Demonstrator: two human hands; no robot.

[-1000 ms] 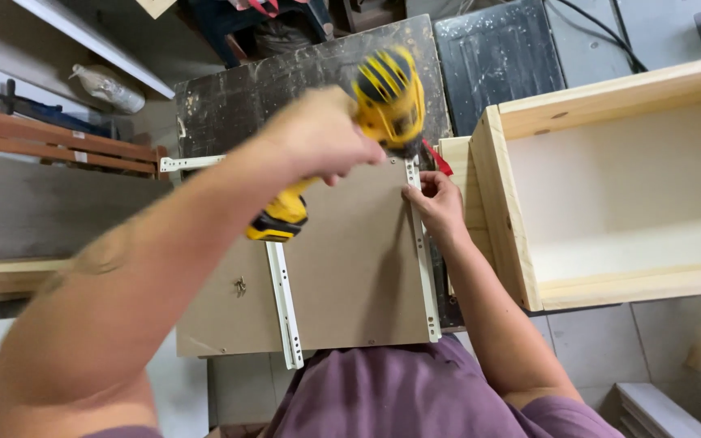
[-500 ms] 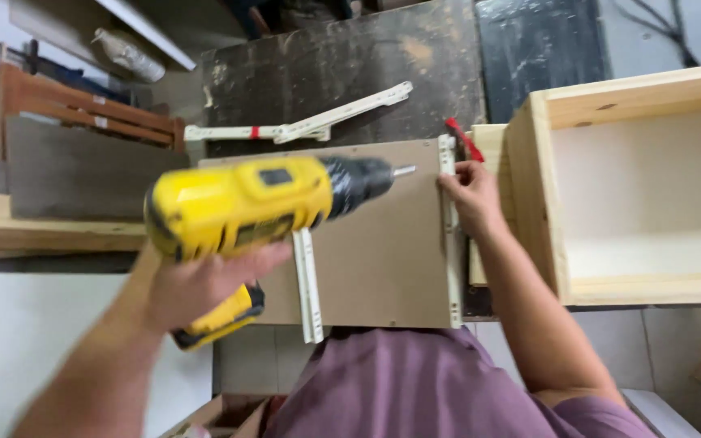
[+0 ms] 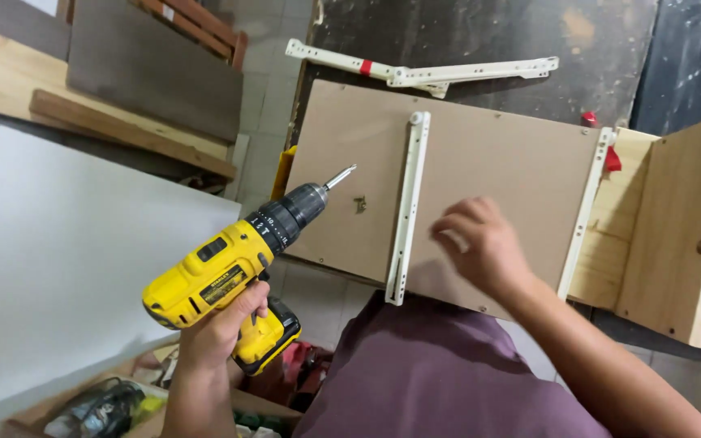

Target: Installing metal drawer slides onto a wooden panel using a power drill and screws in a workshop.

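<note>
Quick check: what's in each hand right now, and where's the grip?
The left hand holds the yellow cordless drill by its pistol handle. The right hand holds nothing; it is over the brown board, blurred.

One yellow cordless drill [image 3: 229, 272] is showing, along with one brown board [image 3: 480, 203], two white drawer slides fixed on it [image 3: 406, 209] [image 3: 586, 212], two loose white slides [image 3: 415, 71], and one pine box [image 3: 675, 231].

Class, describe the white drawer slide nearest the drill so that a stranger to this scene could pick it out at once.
Find the brown board lying before the person. Two white slides are mounted across it; this drawer slide is the one toward the left hand with the yellow drill. The other slide lies along the board's far edge, beside the wooden box.
</note>
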